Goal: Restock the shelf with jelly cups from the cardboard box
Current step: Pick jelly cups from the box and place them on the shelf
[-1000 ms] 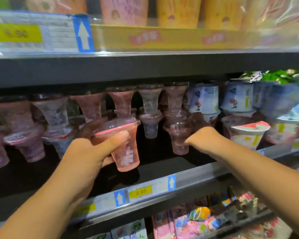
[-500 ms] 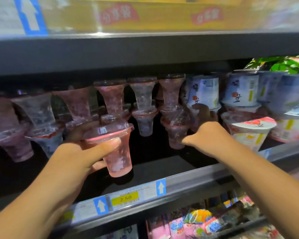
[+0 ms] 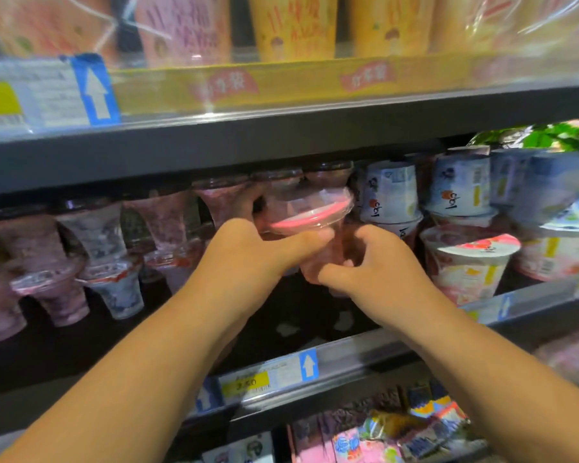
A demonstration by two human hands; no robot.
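Note:
A pink jelly cup [image 3: 310, 218] with a clear domed lid is held up in front of the middle shelf [image 3: 345, 359]. My left hand [image 3: 248, 259] grips it just under the rim, thumb across the front. My right hand [image 3: 378, 265] curls round the cup's lower part from the right. Behind them, rows of stacked jelly cups [image 3: 94, 255] fill the shelf's left and centre. The cardboard box is out of view.
White yoghurt tubs [image 3: 465, 262] crowd the shelf's right side. Tall yellow and pink cups [image 3: 291, 25] stand on the upper shelf [image 3: 281, 138]. Price labels [image 3: 264, 379] run along the front rail. Colourful packets [image 3: 381, 432] lie on the shelf below.
My left hand carried the pink jelly cup rightward and up toward the stacks. My right hand left the stacked cups and came onto the held cup's lower part.

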